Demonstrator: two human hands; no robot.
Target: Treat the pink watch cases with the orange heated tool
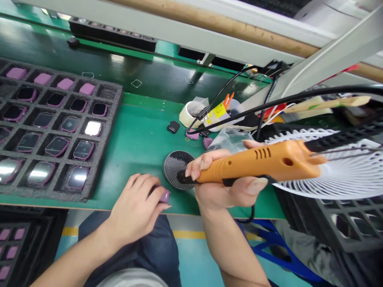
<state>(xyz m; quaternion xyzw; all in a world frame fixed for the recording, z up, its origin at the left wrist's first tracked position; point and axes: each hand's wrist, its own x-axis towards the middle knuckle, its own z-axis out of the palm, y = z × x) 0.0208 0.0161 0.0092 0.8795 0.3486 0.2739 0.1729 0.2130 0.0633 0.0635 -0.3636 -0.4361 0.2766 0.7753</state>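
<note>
My right hand (221, 175) is wrapped around an orange electric screwdriver (254, 161). Its black tip end reaches over a round dark dish (172, 156) with a grid of small holes. Whether the tip touches the dish is hidden by my fingers. Just left of the dish, my left hand (140, 203) is closed on a purple watch case (165, 195), low over the green bench. Most of the case is covered by my fingers. Further left, a grey foam tray (115, 115) holds several purple watch cases, many with dark glass faces.
A white fan guard (323, 175) stands at the right, with black cables (287, 97) crossing above. Behind the dish are a tape roll (191, 113), a small black part (173, 126) and loose purple pieces (207, 142). More foam trays (347, 243) sit at the lower right.
</note>
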